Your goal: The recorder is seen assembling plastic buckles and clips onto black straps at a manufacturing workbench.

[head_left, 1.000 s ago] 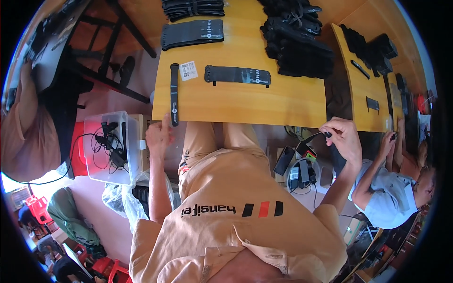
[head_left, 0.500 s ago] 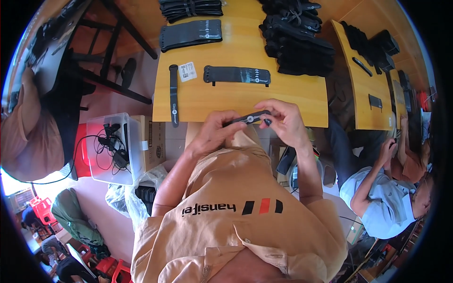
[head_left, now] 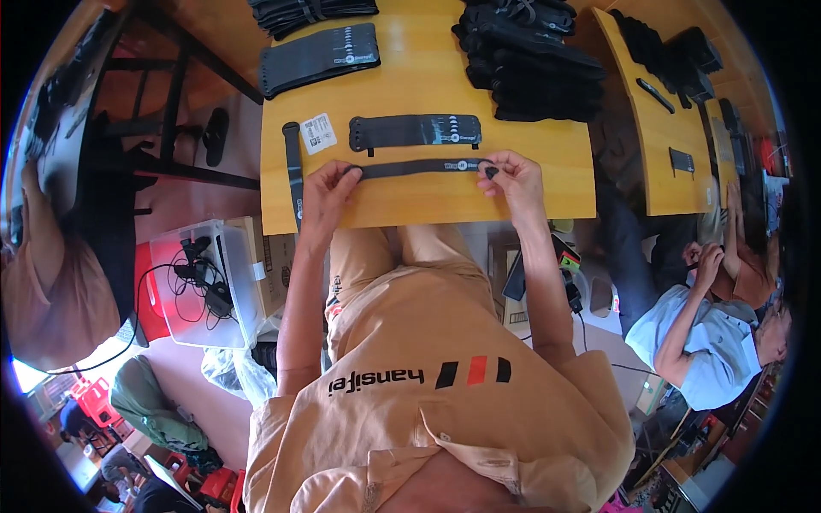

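In the head view, a long dark strap (head_left: 410, 167) is stretching between the two hands over the near part of the table (head_left: 547, 203), just nearer than a wide dark band (head_left: 406, 132). For doing this well, pulling evenly on both ends should be helping it to run straight and untwisted, printed face up, while leaving the band and the upright strap (head_left: 293, 154) at the far left of the left hand (head_left: 327, 197) undisturbed. The left grip is pinching the left end, thumb against fingers, with hardly any gap showing. The right hand (head_left: 520, 182) is likewise pinching the right end, a small dark piece showing at its fingertips.
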The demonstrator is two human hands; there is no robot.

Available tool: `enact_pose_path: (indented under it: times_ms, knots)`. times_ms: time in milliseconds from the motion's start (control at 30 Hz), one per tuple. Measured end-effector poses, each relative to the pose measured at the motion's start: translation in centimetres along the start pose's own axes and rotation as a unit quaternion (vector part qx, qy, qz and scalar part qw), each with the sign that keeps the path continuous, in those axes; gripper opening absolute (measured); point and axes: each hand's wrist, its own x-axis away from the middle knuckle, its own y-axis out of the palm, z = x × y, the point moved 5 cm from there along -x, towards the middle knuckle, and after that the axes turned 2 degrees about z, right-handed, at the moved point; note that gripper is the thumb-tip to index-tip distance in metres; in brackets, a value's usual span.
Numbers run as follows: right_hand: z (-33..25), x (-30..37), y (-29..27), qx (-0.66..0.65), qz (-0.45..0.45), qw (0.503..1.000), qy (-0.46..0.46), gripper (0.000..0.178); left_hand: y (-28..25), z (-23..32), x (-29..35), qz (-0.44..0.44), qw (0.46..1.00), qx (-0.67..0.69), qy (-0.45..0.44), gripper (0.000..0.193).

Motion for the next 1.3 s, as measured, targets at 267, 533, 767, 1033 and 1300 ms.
enact_pose_path:
  times_ms: [267, 533, 767, 1033, 1300]
  knots:
    - [0.8, -2.6, 0.7, 0.033, 0.049, 0.997, -0.049, 0.009, -0.1, -0.2, -2.0, 0.118, 0.990, -0.065, 0.045, 0.016]
    - [2.1, -3.9, 0.1, 0.083, 0.094, 0.984, -0.123, 0.015, 0.8, 1.6, -2.4, 0.166, 0.962, -0.194, 0.097, 0.019]
    - [1.5, -3.2, 0.5, 0.119, 0.135, 0.972, -0.155, 0.014, 1.0, 1.1, -2.5, 0.176, 0.962, -0.197, 0.066, 0.018]
    - [1.6, -3.6, 0.5, 0.099, 0.135, 0.977, -0.131, 0.016, 1.0, 0.5, -2.9, 0.173, 0.966, -0.184, 0.056, 0.016]
    - [1.6, -3.7, 0.5, 0.051, 0.146, 0.982, -0.104, 0.015, 0.8, 0.0, -3.1, 0.203, 0.963, -0.163, 0.069, 0.017]
